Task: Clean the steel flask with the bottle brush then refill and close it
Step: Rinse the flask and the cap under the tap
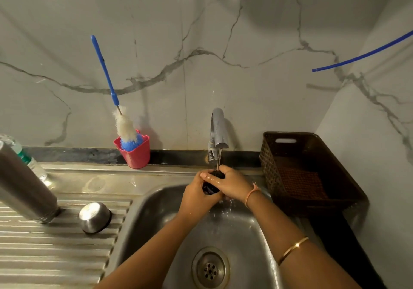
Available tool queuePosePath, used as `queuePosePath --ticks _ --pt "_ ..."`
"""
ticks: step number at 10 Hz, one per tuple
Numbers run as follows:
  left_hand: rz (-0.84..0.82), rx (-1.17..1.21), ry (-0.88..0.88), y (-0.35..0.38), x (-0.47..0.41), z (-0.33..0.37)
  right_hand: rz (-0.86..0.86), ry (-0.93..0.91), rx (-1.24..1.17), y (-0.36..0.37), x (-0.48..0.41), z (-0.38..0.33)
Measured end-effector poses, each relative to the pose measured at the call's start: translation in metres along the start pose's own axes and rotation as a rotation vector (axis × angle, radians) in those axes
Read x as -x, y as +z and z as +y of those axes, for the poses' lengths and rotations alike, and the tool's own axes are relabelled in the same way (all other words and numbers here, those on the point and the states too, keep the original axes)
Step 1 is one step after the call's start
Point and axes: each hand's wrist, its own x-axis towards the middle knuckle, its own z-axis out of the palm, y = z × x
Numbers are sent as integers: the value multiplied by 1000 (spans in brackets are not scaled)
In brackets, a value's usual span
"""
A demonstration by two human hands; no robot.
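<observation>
The steel flask (24,186) stands mouth down on the ribbed drainboard at the left. Beside it a steel cap cup (95,217) lies upside down. The bottle brush (125,125), with a blue handle and white bristles, leans in a pink cup (136,152) at the wall. Over the sink basin (245,233), my left hand (196,197) and my right hand (230,183) both grip a small black stopper (211,187) under the water running from the tap (218,130). My fingers hide most of the stopper.
A brown plastic basket (312,170) sits on the counter right of the tap. A clear plastic bottle (26,157) stands behind the flask. A blue tube (362,54) hangs across the wall at the upper right. The drain (210,268) is near the bottom.
</observation>
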Motion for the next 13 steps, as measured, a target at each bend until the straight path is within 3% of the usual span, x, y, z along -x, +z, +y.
queuePosePath --ticks 1,2,3,4,5,7,9,10,11,12,13 --pt "-95 51 -67 -3 5 -4 85 -64 -96 -9 8 -9" --pt "-159 -3 -175 -13 17 -13 53 1 -529 -24 19 -12" --pt "-219 -83 -275 -24 36 -26 -161 104 -952 -25 38 -3" --pt "-289 -300 -289 -33 60 -36 -201 223 -879 18 58 25" --pt "-328 -456 -286 -39 87 -46 -76 182 316 70 71 54" --pt "-230 -521 -226 -63 119 -43 -134 -32 -3 34 82 -21" --pt "-126 -454 -176 -81 127 -28 -192 -211 -538 -15 114 -101" --pt "-114 -425 -153 -92 135 -26 -230 -186 -904 3 125 -79" --pt "-79 -377 -158 -113 147 -35 -208 147 -374 82 120 -6" --pt "-32 -359 -172 -143 163 -53 6 317 407 148 122 61" --pt "45 -444 -162 -190 179 -76 127 394 280 173 127 51"
